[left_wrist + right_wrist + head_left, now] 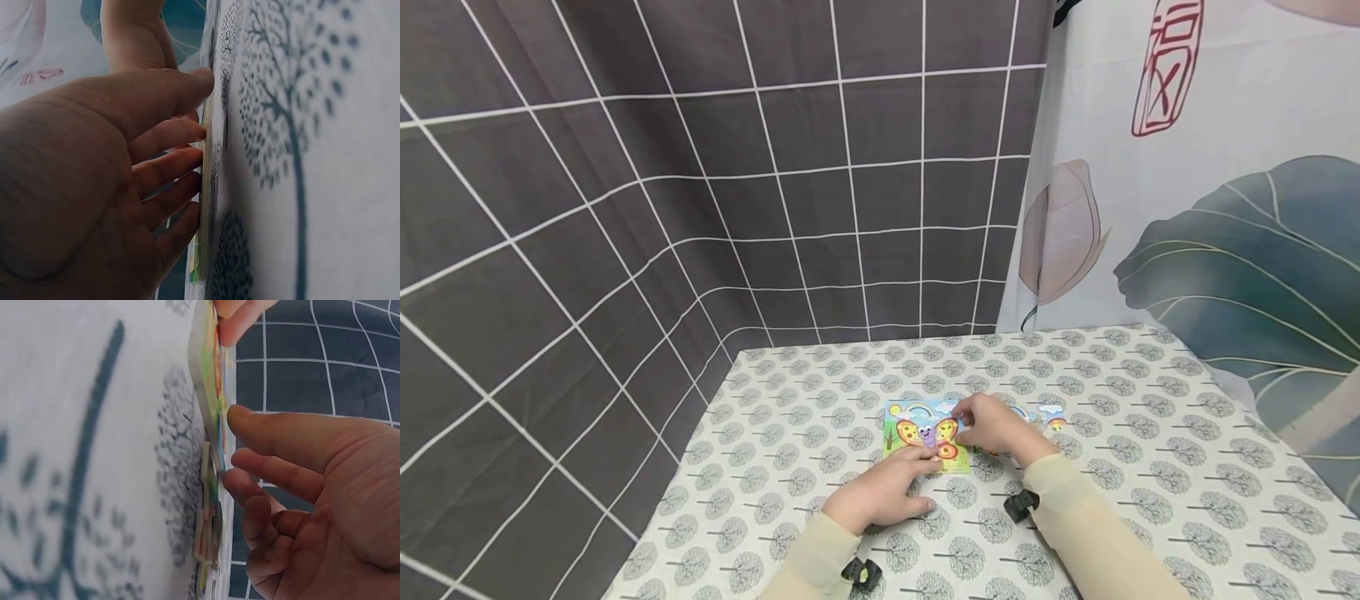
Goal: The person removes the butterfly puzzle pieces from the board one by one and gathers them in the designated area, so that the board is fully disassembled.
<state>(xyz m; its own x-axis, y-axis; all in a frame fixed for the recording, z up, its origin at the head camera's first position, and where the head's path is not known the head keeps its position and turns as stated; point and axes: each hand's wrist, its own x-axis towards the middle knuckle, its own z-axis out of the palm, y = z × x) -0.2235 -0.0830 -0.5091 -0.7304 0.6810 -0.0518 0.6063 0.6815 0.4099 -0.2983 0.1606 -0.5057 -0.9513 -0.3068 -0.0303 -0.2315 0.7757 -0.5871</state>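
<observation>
A flat butterfly picture board [914, 414], which looks like a puzzle, lies on the patterned cloth. My left hand [887, 490] rests its straight fingertips on the board's lower part, thumb out to the side over the cloth. In the left wrist view the fingers [169, 172] touch the board's face. My right hand [996, 427] is at the board's right side, thumb and fingertips on or close to its surface. The right wrist view shows the other fingers [265, 525] loosely bent, with nothing visible between thumb and fingers. Loose picture pieces [209, 531] lie beside the board, partly behind the right hand.
More colourful pieces [1051, 411] show just right of the right hand. The table [760, 467] wears a white cloth printed with grey trees. A dark gridded curtain [850, 200] hangs behind and left; a white curtain with leaf prints [1247, 267] hangs at the right.
</observation>
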